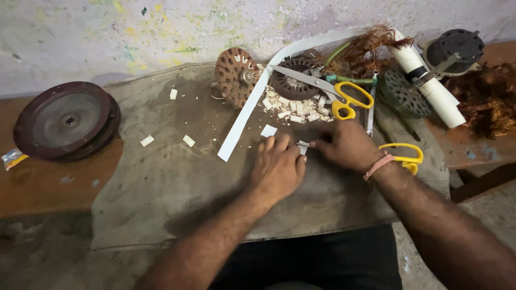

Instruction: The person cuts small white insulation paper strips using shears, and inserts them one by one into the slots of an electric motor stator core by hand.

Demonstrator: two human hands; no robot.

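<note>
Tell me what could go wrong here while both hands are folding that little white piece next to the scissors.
The open scissors lie blades-out just above the right hand; a reach forward might catch them. The small white piece pinched between both hands, left hand included, could slip and get lost among the cut bits.

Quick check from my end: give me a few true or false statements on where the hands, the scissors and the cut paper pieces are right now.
1. Both hands meet on a small white paper piece. True: left hand and right hand pinch it together.
2. The right hand holds a pair of scissors. False: the yellow-handled scissors lie open on the board, untouched.
3. A pile of cut paper pieces lies by the scissors. True.
4. The long white paper strip is rolled up. False: it lies stretched out across the board.
5. The dark round disc sits to the right of the hands. False: it is far left.
</note>
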